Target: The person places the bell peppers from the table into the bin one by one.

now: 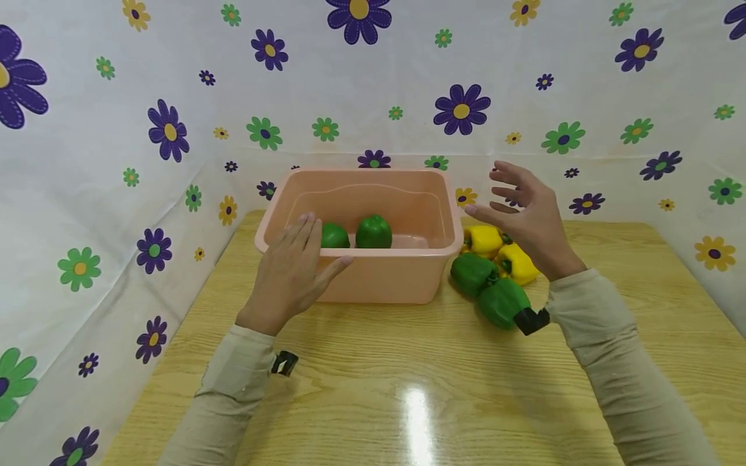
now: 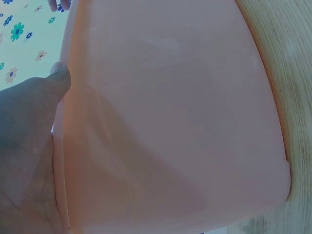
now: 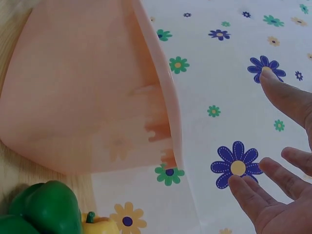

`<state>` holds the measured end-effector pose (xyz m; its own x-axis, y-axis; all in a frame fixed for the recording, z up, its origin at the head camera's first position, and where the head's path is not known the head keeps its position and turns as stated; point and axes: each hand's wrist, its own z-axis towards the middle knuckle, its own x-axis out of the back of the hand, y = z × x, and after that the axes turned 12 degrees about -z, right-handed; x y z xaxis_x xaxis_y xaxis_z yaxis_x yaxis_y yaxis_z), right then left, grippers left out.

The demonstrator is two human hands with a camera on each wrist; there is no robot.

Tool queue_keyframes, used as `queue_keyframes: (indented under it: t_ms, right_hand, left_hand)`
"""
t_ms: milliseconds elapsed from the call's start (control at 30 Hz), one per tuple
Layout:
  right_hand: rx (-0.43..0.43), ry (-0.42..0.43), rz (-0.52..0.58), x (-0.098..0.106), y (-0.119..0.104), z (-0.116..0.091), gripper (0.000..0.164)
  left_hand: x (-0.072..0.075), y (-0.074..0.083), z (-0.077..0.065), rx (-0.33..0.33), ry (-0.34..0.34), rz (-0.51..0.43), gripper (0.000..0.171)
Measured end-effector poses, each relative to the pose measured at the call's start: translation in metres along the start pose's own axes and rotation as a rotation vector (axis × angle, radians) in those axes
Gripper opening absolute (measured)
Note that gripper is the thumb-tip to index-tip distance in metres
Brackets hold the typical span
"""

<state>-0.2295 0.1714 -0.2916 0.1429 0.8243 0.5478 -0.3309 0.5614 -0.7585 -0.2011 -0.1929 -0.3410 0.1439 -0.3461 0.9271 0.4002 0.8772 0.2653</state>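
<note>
Hovering empty, right fingers [image 1: 516, 172] are probably risking rolling peppers [image 1: 504, 303] below if sweeping low; left fingers [image 1: 301, 232] are lying straight over bin rim [image 1: 402, 252].

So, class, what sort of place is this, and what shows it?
Probably a staged tabletop workspace: a flowered sheet hangs behind a wooden table, which holds a tub and peppers.

A bin [image 1: 373, 278] with peppers [image 1: 374, 234] inside stands on the bench [image 1: 350, 375]. More peppers [image 1: 473, 272] lie to its right. A sheet [image 1: 315, 77] hangs behind.
</note>
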Motion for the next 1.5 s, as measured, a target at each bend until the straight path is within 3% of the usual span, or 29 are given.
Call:
queue_keyframes:
  t_ms: [733,1500]
  right_hand:
    - [-0.162,-0.005,-0.073,0.021,0.045,-0.01,0.084]
    - [-0.294,-0.082,-0.117,0.028,0.094,-0.022,0.091]
  left_hand:
    - [0.0,-0.001,0.0,-0.005,0.0,0.014,0.09]
    - [-0.001,0.0,-0.001,-0.007,0.008,0.008,0.091]
